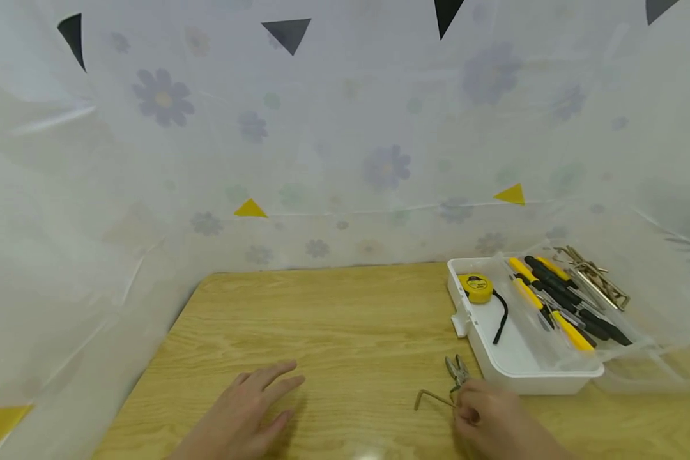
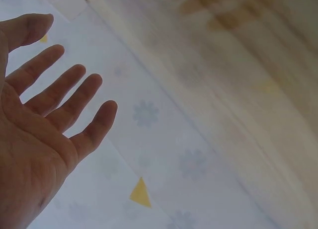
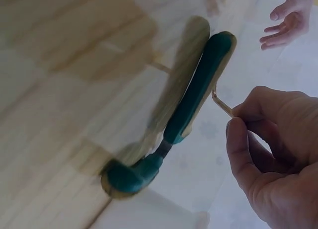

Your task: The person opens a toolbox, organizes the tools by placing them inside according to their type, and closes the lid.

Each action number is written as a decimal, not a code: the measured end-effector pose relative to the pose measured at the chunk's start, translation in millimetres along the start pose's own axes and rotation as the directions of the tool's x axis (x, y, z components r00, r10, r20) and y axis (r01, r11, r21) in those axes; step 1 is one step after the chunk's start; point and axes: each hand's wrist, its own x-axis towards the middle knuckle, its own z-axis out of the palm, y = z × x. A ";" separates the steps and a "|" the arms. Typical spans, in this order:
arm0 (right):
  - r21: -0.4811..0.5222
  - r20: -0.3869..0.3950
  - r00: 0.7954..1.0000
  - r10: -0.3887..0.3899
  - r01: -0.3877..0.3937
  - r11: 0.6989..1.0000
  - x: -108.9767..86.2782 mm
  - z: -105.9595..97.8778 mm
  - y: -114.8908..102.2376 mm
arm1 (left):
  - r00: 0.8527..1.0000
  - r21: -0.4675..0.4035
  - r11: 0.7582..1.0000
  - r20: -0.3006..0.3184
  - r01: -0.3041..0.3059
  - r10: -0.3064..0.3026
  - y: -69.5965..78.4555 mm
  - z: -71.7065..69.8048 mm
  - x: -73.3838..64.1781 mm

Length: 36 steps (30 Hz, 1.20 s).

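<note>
My right hand (image 1: 494, 418) pinches one end of an L-shaped hex key (image 1: 435, 395) between thumb and fingertips, low over the table. Its bent end points left in the head view; most of the rest is hidden by the fingers. Just beyond the hand lie pliers (image 1: 457, 369), their metal jaws toward the back; in the right wrist view a green and tan pliers handle (image 3: 198, 90) overlaps the hex key (image 3: 222, 104). Off to the left, my left hand (image 1: 247, 409) is over the table with fingers spread and nothing in its palm (image 2: 35, 144).
A white toolbox (image 1: 543, 383) with a clear lid stands at the right of the wooden table (image 1: 333, 319). In it are a yellow tape measure (image 1: 476, 289), several yellow-and-black tools (image 1: 552, 287) and a bundle of hex keys (image 1: 600, 281). Flowered sheeting (image 1: 322, 140) hangs behind.
</note>
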 end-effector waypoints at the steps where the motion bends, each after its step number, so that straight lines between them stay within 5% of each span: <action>1: -0.004 0.006 0.999 0.033 -0.033 0.999 0.2 -2.0 -0.6 | 1.000 0.000 1.000 0.005 0.001 -0.001 0.2 -0.1 0.4; 4: -0.019 -0.026 0.995 0.099 -0.100 0.995 0.3 -7.9 0.8 | 1.000 -0.010 1.000 0.017 -0.004 0.004 0.8 0.7 2.5; 7: -0.061 -0.137 0.989 0.061 -0.069 0.996 1.7 -14.5 10.4 | 0.999 -0.031 0.999 0.030 -0.028 0.029 2.2 3.8 5.5; 17: -0.246 -0.410 0.912 -0.014 -0.096 0.964 3.3 -56.4 53.7 | 0.986 -0.142 0.981 0.077 -0.133 0.145 17.9 13.5 14.8; 22: -0.308 -0.474 0.880 0.034 -0.201 0.930 0.3 -86.3 75.7 | 0.974 -0.186 0.971 0.140 -0.149 0.177 29.9 17.8 22.0; 27: -0.354 -0.507 0.860 0.056 -0.267 0.896 -6.6 -113.3 94.2 | 0.957 -0.163 0.957 0.128 -0.239 0.260 40.5 21.1 27.7; 30: -0.299 -0.508 0.829 0.232 -0.422 0.856 -12.5 -124.7 102.3 | 0.949 -0.199 0.951 0.166 -0.235 0.269 45.3 20.3 29.3; 34: -0.204 -0.480 0.731 0.486 -0.631 0.748 -18.8 -134.3 112.2 | 0.948 -0.209 0.954 0.186 -0.217 0.257 50.7 18.4 30.5; 36: -0.167 -0.491 0.713 0.500 -0.641 0.750 -21.0 -139.0 120.3 | 0.947 -0.196 0.954 0.187 -0.225 0.262 51.6 18.0 31.5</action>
